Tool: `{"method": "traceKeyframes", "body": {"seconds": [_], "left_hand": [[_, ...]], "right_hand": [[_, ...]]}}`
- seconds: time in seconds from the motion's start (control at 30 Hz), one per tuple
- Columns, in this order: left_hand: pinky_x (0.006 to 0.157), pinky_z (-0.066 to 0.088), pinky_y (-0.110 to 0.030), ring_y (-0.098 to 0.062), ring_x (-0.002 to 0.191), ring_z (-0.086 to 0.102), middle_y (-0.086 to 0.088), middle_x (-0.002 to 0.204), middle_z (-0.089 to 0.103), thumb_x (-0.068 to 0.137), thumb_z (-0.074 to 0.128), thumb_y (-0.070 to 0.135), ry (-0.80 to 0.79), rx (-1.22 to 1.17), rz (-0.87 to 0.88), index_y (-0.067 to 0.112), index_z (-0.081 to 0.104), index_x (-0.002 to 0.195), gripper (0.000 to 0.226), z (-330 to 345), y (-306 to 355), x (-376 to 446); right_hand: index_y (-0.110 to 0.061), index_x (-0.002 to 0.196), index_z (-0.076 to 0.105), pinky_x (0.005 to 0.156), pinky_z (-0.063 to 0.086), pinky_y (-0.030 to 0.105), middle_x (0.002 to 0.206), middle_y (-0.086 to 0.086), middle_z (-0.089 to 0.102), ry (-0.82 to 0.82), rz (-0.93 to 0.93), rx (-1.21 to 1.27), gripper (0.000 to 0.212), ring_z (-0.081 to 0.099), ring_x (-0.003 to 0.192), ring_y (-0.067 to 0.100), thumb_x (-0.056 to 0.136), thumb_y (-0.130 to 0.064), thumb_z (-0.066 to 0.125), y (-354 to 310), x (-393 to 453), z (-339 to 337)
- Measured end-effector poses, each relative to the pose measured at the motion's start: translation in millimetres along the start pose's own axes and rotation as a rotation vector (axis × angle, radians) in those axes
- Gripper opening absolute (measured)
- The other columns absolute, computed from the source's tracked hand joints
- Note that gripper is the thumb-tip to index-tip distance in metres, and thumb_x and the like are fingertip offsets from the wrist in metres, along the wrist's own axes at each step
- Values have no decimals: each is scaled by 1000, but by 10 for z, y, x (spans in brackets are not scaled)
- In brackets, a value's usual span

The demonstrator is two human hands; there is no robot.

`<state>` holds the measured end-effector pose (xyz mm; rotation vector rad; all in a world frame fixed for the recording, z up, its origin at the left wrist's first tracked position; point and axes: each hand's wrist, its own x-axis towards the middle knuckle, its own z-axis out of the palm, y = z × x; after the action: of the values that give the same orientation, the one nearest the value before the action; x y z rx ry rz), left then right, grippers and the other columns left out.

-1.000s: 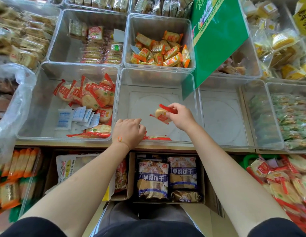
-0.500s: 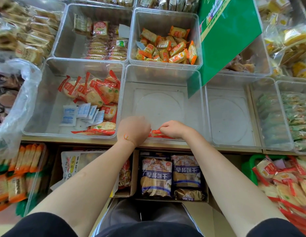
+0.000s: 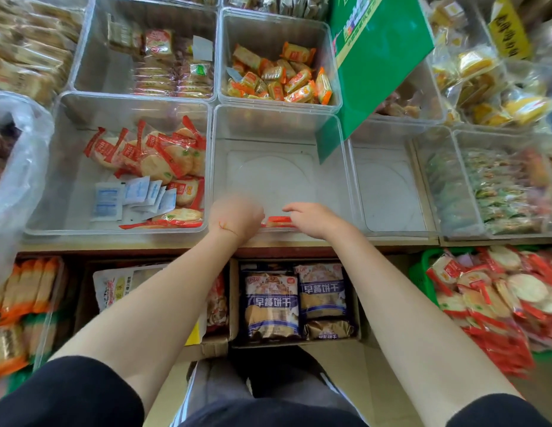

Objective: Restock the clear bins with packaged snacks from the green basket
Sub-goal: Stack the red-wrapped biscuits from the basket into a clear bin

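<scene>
Right hand (image 3: 311, 218) lowered, snack packet (image 3: 278, 221) flat, lying left-right

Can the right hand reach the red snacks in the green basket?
Probably yes. The right hand sits at the middle bin's front edge, and the green basket is low on that same side, its red snack packs heaped uncovered, nothing between.

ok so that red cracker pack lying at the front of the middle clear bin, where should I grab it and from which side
Probably pinch the red cracker pack by its red sealed end, coming from above over the middle clear bin. It lies flat against the bin's near wall, between the left hand and right hand, so a sideways approach looks blocked.
</scene>
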<state>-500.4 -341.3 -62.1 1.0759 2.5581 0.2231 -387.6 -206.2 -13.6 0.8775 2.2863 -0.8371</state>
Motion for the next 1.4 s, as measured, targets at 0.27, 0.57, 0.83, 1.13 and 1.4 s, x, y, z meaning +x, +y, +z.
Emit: {"method": "traceKeyframes", "body": {"seconds": [0.27, 0.57, 0.83, 1.13, 1.4], "left_hand": [[83, 46, -38, -28, 101, 59, -10, 108, 67, 95, 49, 26, 211, -299, 85, 12, 65, 113, 28, -125, 759, -535], [72, 51, -31, -21, 84, 66, 1, 91, 72, 93, 51, 26, -74, -397, 132, 27, 71, 100, 22, 837, 2833, -814], [81, 48, -27, -16, 97, 63, 2, 107, 70, 93, 50, 20, -443, -387, 40, 22, 72, 109, 28, 1690, 4619, -1134], [70, 49, -25, -12, 89, 63, 2, 109, 66, 93, 49, 24, -415, -498, -136, 27, 65, 120, 31, 1786, 5265, -1136], [81, 53, -34, -19, 94, 64, -1, 110, 67, 93, 54, 27, -273, -542, -214, 25, 65, 111, 22, 1708, 5318, -1086]], "right_hand": [[-10, 90, 71, 71, 44, 30, 92, 5, 68, 583, -155, 238, 25, 59, 86, 21, 94, -8, 46, 498, -776, 169], [-11, 88, 72, 73, 44, 36, 93, 11, 72, 524, -112, 327, 20, 62, 90, 31, 89, -8, 52, 2711, -1163, 141], [-8, 99, 65, 81, 47, 40, 104, 9, 56, 629, 1, 173, 16, 52, 104, 31, 90, -9, 52, 4859, -1701, -167], [-22, 145, 34, 103, 44, 50, 148, 17, 32, 298, 230, 162, 57, 38, 133, 41, 93, -29, 58, 5400, -1656, -203], [-18, 142, 43, 78, 45, 31, 135, 6, 51, 633, 168, 465, 47, 56, 112, 25, 95, -13, 49, 5525, -1953, -628]]}}
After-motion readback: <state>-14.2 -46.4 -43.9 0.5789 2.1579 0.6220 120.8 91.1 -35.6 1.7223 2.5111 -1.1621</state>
